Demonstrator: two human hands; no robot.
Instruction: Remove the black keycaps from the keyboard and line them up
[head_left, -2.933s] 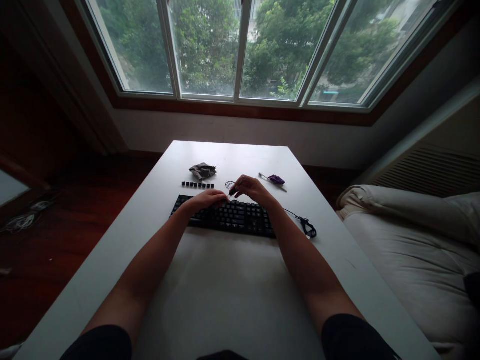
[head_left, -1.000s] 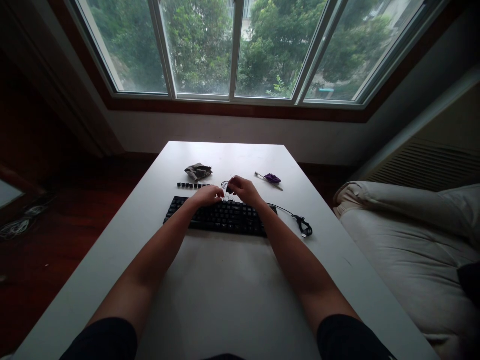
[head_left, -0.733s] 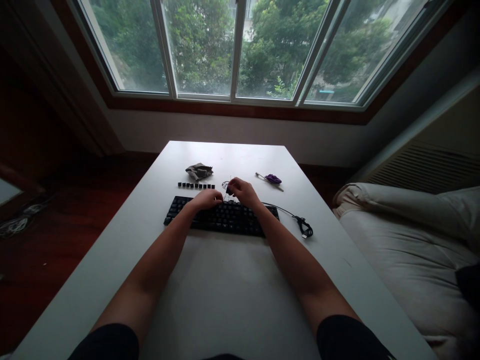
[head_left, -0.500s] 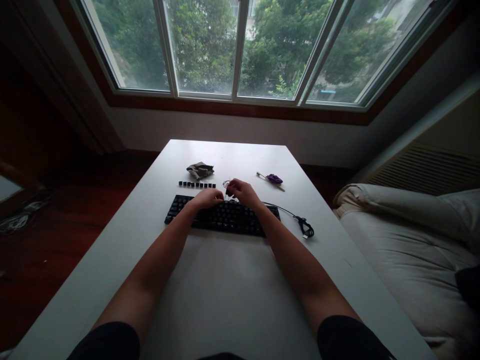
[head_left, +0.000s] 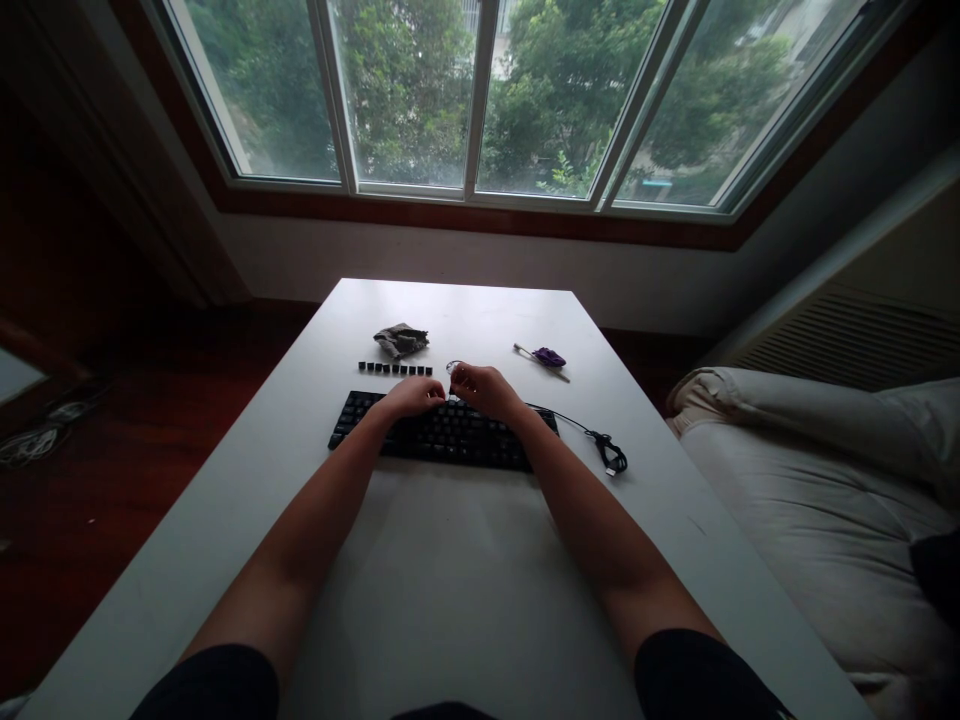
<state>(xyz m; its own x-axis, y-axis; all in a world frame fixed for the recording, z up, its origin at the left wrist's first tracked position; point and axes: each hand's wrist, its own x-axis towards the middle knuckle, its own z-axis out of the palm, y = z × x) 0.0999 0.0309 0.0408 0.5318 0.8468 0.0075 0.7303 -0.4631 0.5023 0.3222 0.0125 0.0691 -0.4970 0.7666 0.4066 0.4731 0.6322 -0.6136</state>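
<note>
A black keyboard (head_left: 457, 437) lies across the white table, with both forearms reaching over it. My left hand (head_left: 411, 397) rests on its back part, fingers curled and fingertips pressed down near the middle of the top row. Just right of those fingertips, my right hand (head_left: 484, 390) pinches what looks like a wire keycap puller (head_left: 453, 368); its pale ring shows above the fingers. A small dark piece shows below the pinch, too small to name. Behind the left hand stands a row of several loose black keycaps (head_left: 395, 369).
A crumpled grey cloth (head_left: 401, 341) lies behind the keycaps. To the right are a brush (head_left: 555, 372) and a purple bundle (head_left: 550, 357). The keyboard's coiled cable (head_left: 611, 458) lies on the white table (head_left: 450, 590). A pale sofa (head_left: 802, 490) stands at the right, below the window.
My right hand has shifted slightly down and turned, so its fingers cover more of the tool and dark piece. My left hand stays almost in place on the keyboard.
</note>
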